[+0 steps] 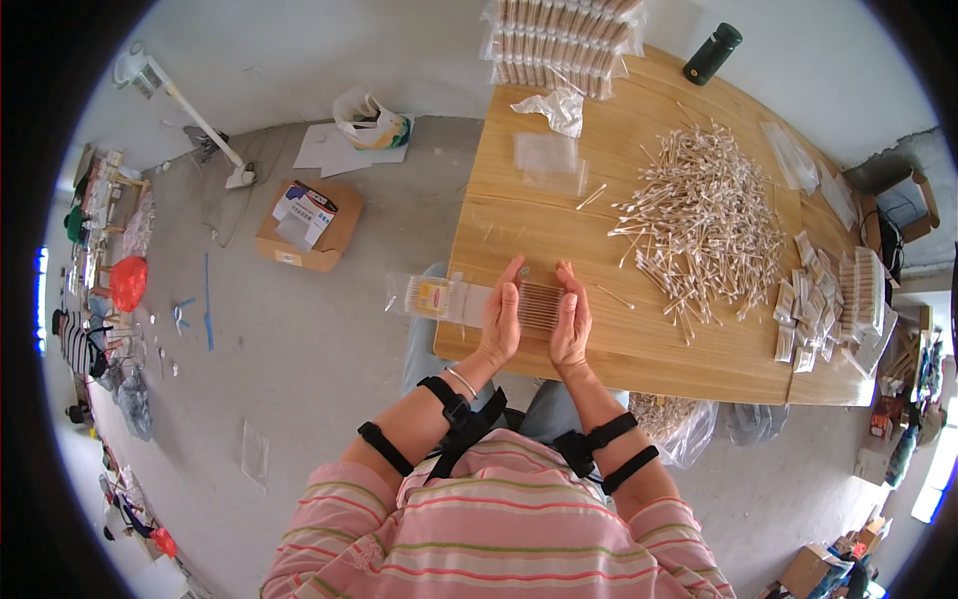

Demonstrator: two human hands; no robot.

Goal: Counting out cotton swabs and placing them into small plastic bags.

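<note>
At the near left edge of the wooden table, my left hand (504,311) and my right hand (570,319) face each other with a row of cotton swabs (540,305) between them. The fingers are straight and the palms press in from both ends, so the swab tips are hidden. Left of my left hand lies a clear plastic bag (397,291) with a yellow label (431,297), partly past the table edge. Whether the swabs are partly inside that bag I cannot tell. One loose swab (615,297) rests right of my right hand.
A large heap of cotton swabs (704,215) covers the table's right middle. Flat clear bags (547,155) and packed swab bundles (559,45) lie at the back, near a dark bottle (713,54). Small filled packs (813,304) sit at right. A cardboard box (311,228) stands on the floor.
</note>
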